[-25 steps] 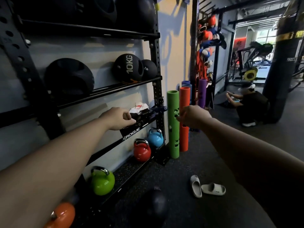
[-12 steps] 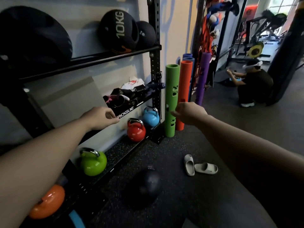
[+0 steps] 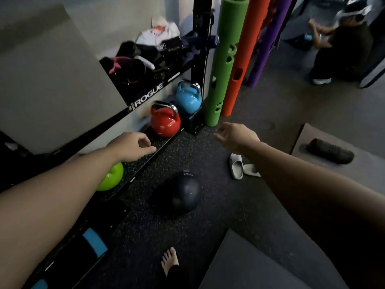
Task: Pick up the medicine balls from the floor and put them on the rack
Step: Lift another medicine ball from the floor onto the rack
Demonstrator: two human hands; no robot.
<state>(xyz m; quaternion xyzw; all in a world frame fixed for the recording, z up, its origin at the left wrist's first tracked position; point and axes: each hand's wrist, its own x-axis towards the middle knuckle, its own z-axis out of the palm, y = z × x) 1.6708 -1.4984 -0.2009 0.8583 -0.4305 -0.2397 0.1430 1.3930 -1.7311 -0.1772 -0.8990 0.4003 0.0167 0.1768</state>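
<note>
A dark medicine ball [image 3: 180, 193] lies on the speckled black floor in front of the black rack [image 3: 199, 65], with small lettering on its top. My left hand [image 3: 133, 146] hovers above and left of the ball, over the rack's bottom ledge, fingers loosely curled and holding nothing. My right hand [image 3: 235, 136] hangs above and right of the ball, fingers spread and pointing left, also holding nothing. Neither hand touches the ball. The rack's upper shelves with other balls are out of frame.
Red [image 3: 165, 119], blue [image 3: 188, 98] and green [image 3: 110, 177] kettlebells sit on the rack's base. Green [image 3: 226, 59], orange and purple foam tubes stand beside its post. Pale slippers [image 3: 239, 167], grey mats [image 3: 248, 265], a black roller [image 3: 330, 150] and my bare foot [image 3: 169, 262] are on the floor. A person crouches far right [image 3: 341, 44].
The view has tilted down from the shelves to the floor. Both hands have dropped lower toward the ball, and my right hand has spread its fingers.
</note>
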